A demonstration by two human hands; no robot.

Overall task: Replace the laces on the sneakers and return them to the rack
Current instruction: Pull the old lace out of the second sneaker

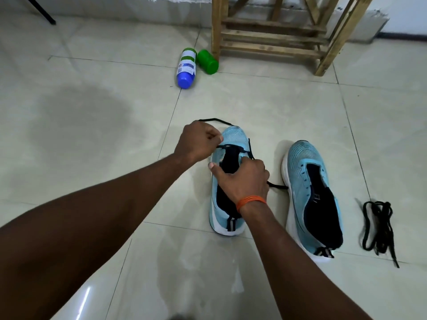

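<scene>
Bare forearms reach in from the bottom edge toward the floor tiles [92, 107]. The left hand [198, 142] is curled into a fist, pinching a black lace [213, 120] taut at the front eyelets. The right hand [245, 179], an orange band [251, 202] on its wrist, clamps the blue sneaker [233, 135] across its opening, with the thumb on one side and the fingers curled over the other. One lace end loops past the toe, and the other trails out toward the second sneaker [309, 181], which stands unlaced just beside the first. Loose laces [376, 225] lie bundled to its right. Farther off stand a wooden rack [272, 35], a white bottle [186, 68] and a green bottle [208, 62].
</scene>
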